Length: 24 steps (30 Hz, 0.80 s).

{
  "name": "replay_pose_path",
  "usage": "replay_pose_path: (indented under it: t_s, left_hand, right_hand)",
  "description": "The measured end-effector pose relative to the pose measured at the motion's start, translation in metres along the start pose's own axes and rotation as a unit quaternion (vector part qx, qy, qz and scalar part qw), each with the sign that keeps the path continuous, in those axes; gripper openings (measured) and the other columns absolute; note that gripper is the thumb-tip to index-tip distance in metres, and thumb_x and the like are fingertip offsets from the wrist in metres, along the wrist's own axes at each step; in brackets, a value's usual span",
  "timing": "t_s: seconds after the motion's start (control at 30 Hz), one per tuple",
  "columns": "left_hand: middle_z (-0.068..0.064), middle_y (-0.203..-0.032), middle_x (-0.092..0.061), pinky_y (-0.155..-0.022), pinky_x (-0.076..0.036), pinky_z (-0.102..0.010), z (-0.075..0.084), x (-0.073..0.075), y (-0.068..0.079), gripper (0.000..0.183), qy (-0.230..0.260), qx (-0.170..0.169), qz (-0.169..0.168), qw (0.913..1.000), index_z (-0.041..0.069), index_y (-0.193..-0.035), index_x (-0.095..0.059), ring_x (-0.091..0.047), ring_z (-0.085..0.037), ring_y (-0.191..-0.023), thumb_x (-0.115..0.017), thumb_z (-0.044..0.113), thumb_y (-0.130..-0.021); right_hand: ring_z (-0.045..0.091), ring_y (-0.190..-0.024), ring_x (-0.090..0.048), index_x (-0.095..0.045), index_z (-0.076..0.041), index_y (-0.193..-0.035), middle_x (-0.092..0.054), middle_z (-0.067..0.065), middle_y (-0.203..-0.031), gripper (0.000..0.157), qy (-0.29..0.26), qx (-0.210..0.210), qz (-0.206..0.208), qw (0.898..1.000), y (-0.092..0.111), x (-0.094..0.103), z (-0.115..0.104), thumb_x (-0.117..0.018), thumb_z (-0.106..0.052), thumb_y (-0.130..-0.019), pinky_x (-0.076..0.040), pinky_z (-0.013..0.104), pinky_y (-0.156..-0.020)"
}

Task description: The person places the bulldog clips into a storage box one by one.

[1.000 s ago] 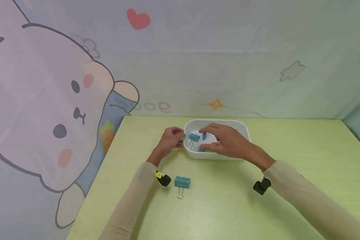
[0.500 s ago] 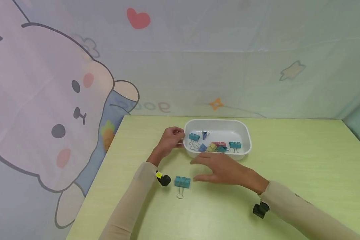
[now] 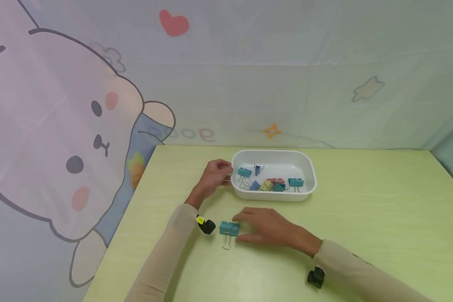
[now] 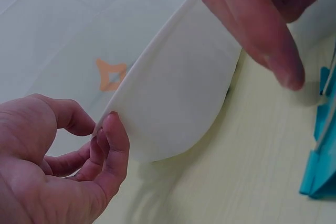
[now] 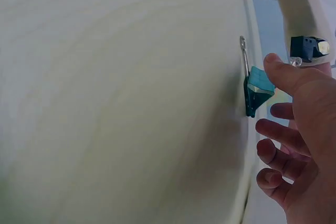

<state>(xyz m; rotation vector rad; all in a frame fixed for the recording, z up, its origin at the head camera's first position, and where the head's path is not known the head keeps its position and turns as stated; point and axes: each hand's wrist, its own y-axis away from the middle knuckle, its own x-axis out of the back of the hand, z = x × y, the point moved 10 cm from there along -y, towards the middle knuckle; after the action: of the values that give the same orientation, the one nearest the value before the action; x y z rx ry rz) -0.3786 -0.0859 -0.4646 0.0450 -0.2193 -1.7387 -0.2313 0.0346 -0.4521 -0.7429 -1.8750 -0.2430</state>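
My left hand point(image 3: 212, 178) pinches the left end of the white plastic tray point(image 3: 273, 196); in the left wrist view its thumb and fingers close on the tray's rim point(image 4: 142, 66). Nearer me lies a large teal binder clip point(image 3: 229, 228) with its wire handle pointing toward me. Just right of that clip is my right hand point(image 3: 268, 226), thumb and fingers spread apart and holding nothing. From the right wrist, the thumb overlaps the edge of the teal binder clip point(image 5: 260, 85), with the other fingers loosely bent.
Inside the tray are several binder clips: teal ones point(image 3: 296, 182), a yellow one point(image 3: 266, 185), a pink one and blue ones. The pale green table point(image 3: 362, 209) ends at a patterned cloth backdrop point(image 3: 324, 84). A small black camera sits on each wrist.
My right hand has come out from over the tray, moving toward me and left to the teal binder clip on the table. The left hand and tray have stayed put.
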Motion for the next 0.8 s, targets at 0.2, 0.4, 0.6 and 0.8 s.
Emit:
replay_pose_path:
  t_s: [0.2, 0.4, 0.6, 0.8]
  left_hand:
    - [-0.027, -0.12, -0.063, -0.074, -0.064, -0.031, -0.001, 0.0, -0.001, 0.031, 0.006, -0.001, 0.004, 1.0, -0.009, -0.128, -0.058, -0.072, -0.034, -0.092, -0.06, 0.007, -0.101]
    - [-0.028, -0.119, -0.064, -0.072, -0.064, -0.03, 0.0, -0.001, -0.001, 0.031, 0.01, -0.002, 0.003, 0.9999, -0.009, -0.128, -0.058, -0.072, -0.034, -0.092, -0.06, 0.006, -0.101]
    - [-0.028, -0.12, -0.063, -0.073, -0.064, -0.03, -0.001, -0.001, -0.001, 0.032, 0.008, -0.002, 0.0, 1.0, -0.009, -0.129, -0.058, -0.072, -0.035, -0.093, -0.06, 0.006, -0.101]
    - [-0.028, -0.121, -0.063, -0.074, -0.064, -0.031, 0.0, -0.001, 0.0, 0.032, 0.009, -0.001, -0.002, 1.0, -0.009, -0.129, -0.058, -0.071, -0.036, -0.095, -0.06, 0.006, -0.101]
  right_hand:
    - [0.005, -0.099, -0.063, -0.07, -0.02, -0.13, -0.068, -0.009, -0.119, 0.05, 0.001, -0.023, -0.01, 1.0, -0.002, -0.01, 0.002, -0.069, -0.056, -0.095, -0.057, 0.028, -0.088]
    - [0.007, -0.1, -0.065, -0.071, -0.018, -0.129, -0.068, -0.007, -0.119, 0.048, 0.001, -0.04, -0.009, 0.999, -0.004, -0.012, 0.0, -0.071, -0.052, -0.095, -0.057, 0.03, -0.089]
    - [0.007, -0.097, -0.065, -0.073, -0.017, -0.127, -0.069, -0.006, -0.116, 0.041, 0.009, -0.038, 0.004, 0.999, -0.004, -0.013, -0.002, -0.074, -0.044, -0.096, -0.058, 0.028, -0.085]
    - [0.006, -0.097, -0.065, -0.074, -0.016, -0.124, -0.069, -0.006, -0.114, 0.034, 0.023, -0.027, 0.017, 0.999, -0.004, -0.014, -0.002, -0.073, -0.036, -0.097, -0.059, 0.028, -0.085]
